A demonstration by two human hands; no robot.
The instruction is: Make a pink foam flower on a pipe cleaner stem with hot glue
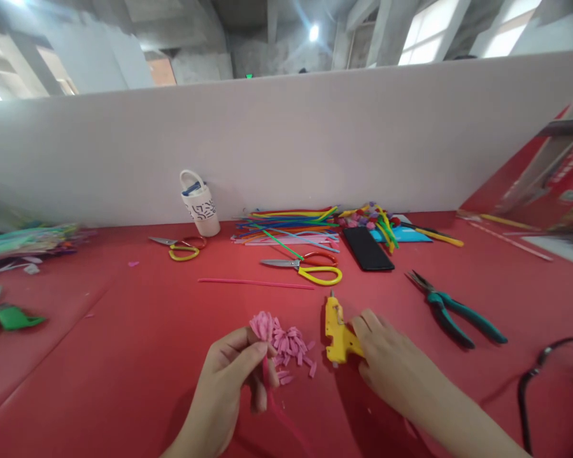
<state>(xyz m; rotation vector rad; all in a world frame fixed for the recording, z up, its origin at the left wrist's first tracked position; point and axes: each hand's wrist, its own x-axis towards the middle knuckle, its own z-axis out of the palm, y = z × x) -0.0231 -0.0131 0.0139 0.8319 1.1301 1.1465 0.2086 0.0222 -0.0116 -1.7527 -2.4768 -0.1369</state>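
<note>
Between the thumb and fingers of my left hand is a pink flower, a cluster of small pink loops whose pink stem hangs down toward the table's near edge. Just behind it lies a pile of short pink pieces on the red table. My right hand is closed around the handle of a yellow hot glue gun, which lies on its side with its nozzle pointing away from me. The fingertips of that hand are partly hidden. Beyond the pile lies one straight pink pipe cleaner.
Scissors with red and yellow handles, a second pair, a black phone and green-handled pliers lie around. Coloured pipe cleaners and a white cup stand by the white partition. A black cable curves at right.
</note>
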